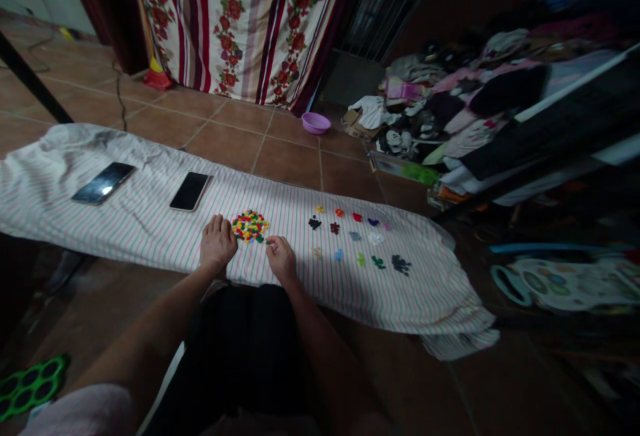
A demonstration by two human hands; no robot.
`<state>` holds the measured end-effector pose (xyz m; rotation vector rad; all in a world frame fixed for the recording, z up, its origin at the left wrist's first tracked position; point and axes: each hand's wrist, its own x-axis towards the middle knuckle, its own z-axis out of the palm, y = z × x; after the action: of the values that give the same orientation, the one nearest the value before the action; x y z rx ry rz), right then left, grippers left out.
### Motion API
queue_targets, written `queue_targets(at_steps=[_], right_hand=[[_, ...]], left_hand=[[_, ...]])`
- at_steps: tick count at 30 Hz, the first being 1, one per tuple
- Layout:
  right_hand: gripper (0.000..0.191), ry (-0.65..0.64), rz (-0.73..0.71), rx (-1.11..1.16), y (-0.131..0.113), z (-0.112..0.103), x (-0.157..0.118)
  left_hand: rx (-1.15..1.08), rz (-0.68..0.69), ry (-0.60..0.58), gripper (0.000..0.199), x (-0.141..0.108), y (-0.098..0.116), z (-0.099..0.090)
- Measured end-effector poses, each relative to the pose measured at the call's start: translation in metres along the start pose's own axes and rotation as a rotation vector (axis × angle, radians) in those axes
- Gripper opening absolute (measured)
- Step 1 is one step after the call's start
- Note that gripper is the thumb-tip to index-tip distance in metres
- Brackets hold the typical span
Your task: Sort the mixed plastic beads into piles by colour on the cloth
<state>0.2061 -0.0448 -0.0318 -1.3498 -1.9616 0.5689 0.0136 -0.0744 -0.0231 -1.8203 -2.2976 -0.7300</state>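
Observation:
A mixed pile of small red, yellow, green and white pieces (pixel 250 226) lies on the striped cloth (pixel 295 223). Flat on the cloth at the pile's left edge rests my left hand (pixel 219 243), its fingers stretched out. To the right of the pile, my right hand (pixel 283 259) pinches a small dark green piece (pixel 269 243) between thumb and fingertips. Farther right are small clusters sorted by colour, among them black pieces (pixel 314 223), brown pieces (pixel 335 228), green pieces (pixel 379 263) and dark grey pieces (pixel 401 265). The pieces are too small to name exactly.
Two phones, a left phone (pixel 104 183) and a right phone (pixel 190 191), lie left of the pile. Beyond the cloth, a purple basin (pixel 316 123) stands on the tiled floor before a flowered curtain (pixel 230 29). Heaped clothes (pixel 450 99) fill the right side.

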Motion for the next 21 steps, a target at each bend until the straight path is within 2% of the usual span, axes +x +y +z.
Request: queue_targets(at_steps=[9, 21], right_hand=[[0.027, -0.012, 0.045, 0.066, 0.000, -0.013, -0.001], [0.017, -0.013, 0.077, -0.037, 0.018, -0.059, -0.034]], left_hand=[[-0.002, 0.011, -0.016, 0.032, 0.000, 0.001, -0.005], [-0.020, 0.012, 0.004, 0.033, -0.001, 0.001, -0.005]])
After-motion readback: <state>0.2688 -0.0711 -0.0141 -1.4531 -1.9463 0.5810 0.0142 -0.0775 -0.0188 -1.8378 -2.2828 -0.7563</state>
